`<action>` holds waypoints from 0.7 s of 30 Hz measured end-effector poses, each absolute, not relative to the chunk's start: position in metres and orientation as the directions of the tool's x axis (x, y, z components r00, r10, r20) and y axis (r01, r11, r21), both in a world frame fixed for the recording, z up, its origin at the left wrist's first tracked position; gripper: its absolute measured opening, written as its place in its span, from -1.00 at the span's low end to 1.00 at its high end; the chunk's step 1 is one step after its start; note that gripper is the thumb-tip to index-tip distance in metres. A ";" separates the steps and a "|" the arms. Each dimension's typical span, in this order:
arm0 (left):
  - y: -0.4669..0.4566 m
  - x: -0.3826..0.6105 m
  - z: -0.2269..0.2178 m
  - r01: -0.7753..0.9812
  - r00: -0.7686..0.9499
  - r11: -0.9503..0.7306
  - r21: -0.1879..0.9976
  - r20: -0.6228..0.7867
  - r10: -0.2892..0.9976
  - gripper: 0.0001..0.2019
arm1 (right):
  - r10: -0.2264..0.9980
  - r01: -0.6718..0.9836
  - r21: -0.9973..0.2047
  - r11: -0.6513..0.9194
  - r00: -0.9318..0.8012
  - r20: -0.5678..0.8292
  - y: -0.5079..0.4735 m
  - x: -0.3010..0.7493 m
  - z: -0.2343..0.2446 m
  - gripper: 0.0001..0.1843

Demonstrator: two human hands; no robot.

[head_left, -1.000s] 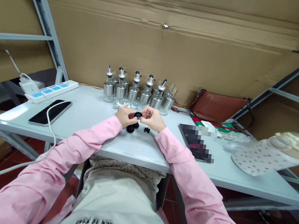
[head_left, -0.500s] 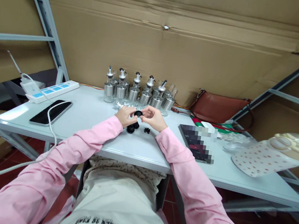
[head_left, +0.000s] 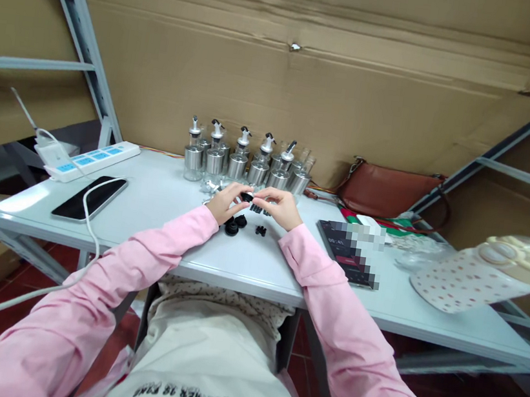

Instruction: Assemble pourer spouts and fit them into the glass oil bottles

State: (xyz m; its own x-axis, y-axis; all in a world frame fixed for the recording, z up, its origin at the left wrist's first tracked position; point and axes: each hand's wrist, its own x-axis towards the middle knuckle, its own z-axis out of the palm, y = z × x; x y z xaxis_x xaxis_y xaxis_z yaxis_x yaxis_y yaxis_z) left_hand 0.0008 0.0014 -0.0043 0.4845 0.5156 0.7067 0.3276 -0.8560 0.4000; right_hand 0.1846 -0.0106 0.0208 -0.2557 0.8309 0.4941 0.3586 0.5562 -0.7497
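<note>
Over the middle of the table [head_left: 256, 264], the left hand [head_left: 226, 204] pinches a round black cap [head_left: 247, 197] between its fingers, while the fingers of the right hand [head_left: 281, 208] close on its opposite side; the cap is raised off the surface between the two hands. Beneath the left hand, toward the table's front edge, lie more black caps [head_left: 231, 227], with a small cluster of black pieces [head_left: 261, 230] just beside them to the right and further dark pieces [head_left: 257, 209] near the right fingertips. Beyond the hands, glass bottles with metal sleeves [head_left: 259, 171] stand near the back edge, five fitted with pourers, and loose pourer spouts [head_left: 211, 186] lie in front of them. Toward the table's left edge are a smartphone [head_left: 81, 202] crossed by a white cable and a power strip [head_left: 96, 162]. Right of the hands lies a device showing a timer [head_left: 338, 242]; a brown bag [head_left: 388, 190] rests by the back edge, and a dotted tumbler [head_left: 466, 280] stands near the right end.
</note>
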 end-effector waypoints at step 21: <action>0.005 0.003 -0.006 0.502 0.407 -0.783 0.367 0.699 0.588 -0.84 | 0.983 0.931 -0.364 0.003 0.064 0.174 0.022 0.227 -0.007 -0.83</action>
State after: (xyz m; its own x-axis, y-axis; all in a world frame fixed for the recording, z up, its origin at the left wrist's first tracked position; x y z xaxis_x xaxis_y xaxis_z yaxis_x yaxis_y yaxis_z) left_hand 0.0025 0.0050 -0.0065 0.4070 0.5884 0.6987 0.5016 -0.7832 0.3674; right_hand 0.2269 0.0224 -0.0072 0.0644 0.9827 0.1739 0.9314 0.0034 -0.3640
